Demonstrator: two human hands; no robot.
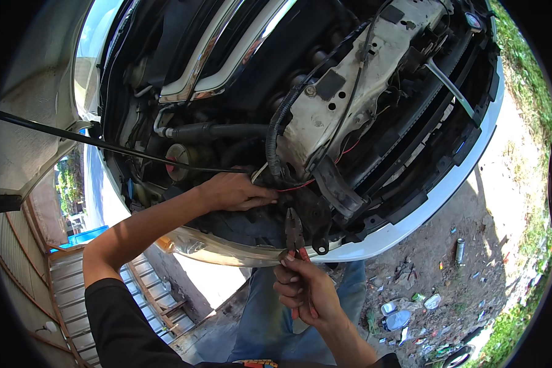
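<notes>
My left hand (234,191) reaches into the front of a car's engine bay. Its fingers are pressed together around the end of a thin red wire (297,186), which runs off to the right under a black ribbed hose (273,144). A pale strip (259,172) sticks up beside the knuckles; I cannot make out what it is. Lower and to the right, my right hand (313,289) grips pliers (294,232) by their red handles. The dark jaws point up toward a black bracket area, just below the wire and apart from it.
A thin black prop rod (122,146) crosses from the raised hood (34,80) into the bay. To the right are a bare metal crossmember (325,104), a curved black bracket (340,193) and the white bumper edge (398,236). Litter (398,319) lies on the ground.
</notes>
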